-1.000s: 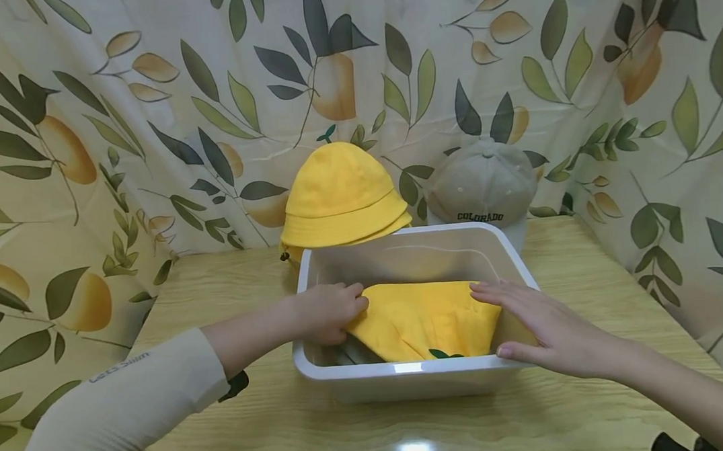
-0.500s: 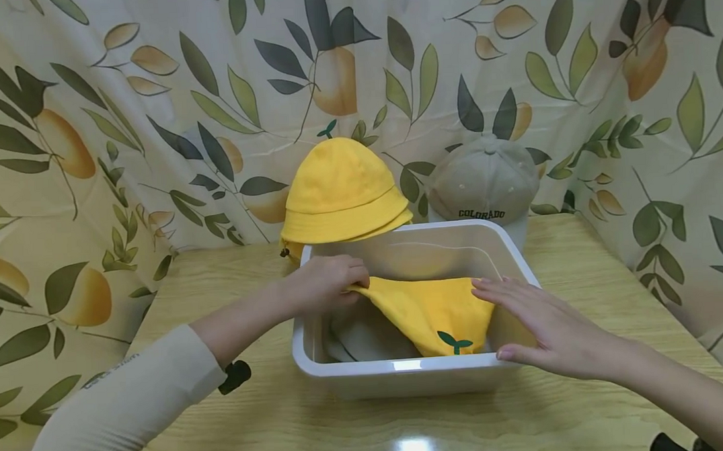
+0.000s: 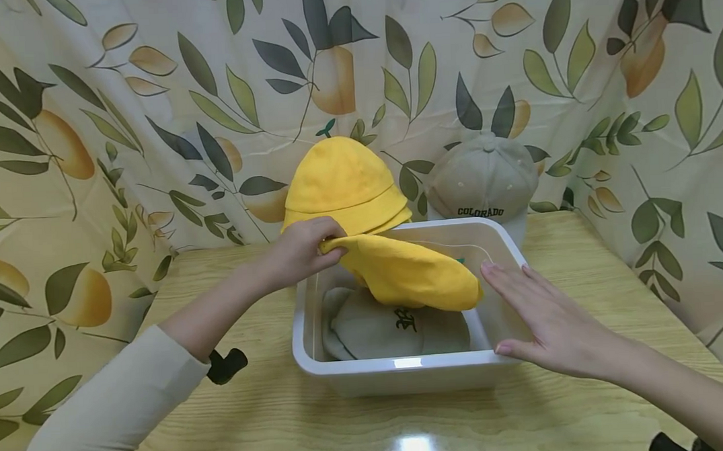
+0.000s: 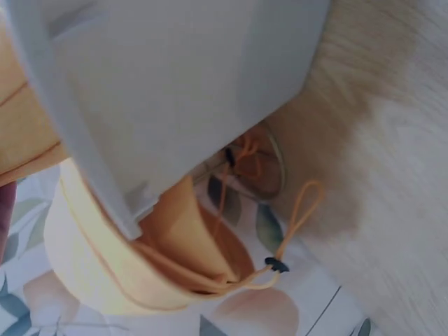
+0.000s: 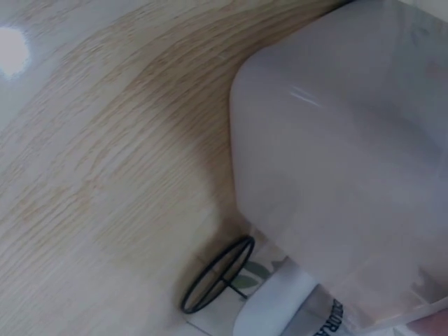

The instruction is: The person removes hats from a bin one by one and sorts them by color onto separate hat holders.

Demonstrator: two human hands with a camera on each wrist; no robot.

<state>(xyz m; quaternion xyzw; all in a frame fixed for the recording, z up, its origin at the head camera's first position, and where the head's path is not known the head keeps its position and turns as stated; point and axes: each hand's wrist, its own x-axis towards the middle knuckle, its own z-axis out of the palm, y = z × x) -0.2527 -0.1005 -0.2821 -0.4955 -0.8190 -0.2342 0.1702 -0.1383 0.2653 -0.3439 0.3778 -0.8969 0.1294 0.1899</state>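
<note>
My left hand (image 3: 308,251) pinches the brim of a yellow bucket hat (image 3: 414,270), raised over the left part of a white plastic bin (image 3: 368,366). The hat hangs slanting down to the right, its crown still within the bin's outline. Under it in the bin lies a beige cap (image 3: 372,329) with dark lettering. With fingers straight, my right hand (image 3: 554,325) rests on the bin's right rim. A bit of the held hat (image 4: 24,112) shows at the edge of the left wrist view.
Behind the bin, a second yellow bucket hat (image 3: 341,179) with a drawcord (image 4: 297,217) sits at left. A grey COLORADO cap (image 3: 483,173) stands at right, beside a black wire stand's round base (image 5: 218,274). Leaf-patterned cloth (image 3: 209,70) encloses the wooden table (image 3: 255,418).
My left hand has lifted the yellow hat's edge up and leftward out of the bin, turning it and uncovering the beige cap beneath. My right hand has stayed on the rim.
</note>
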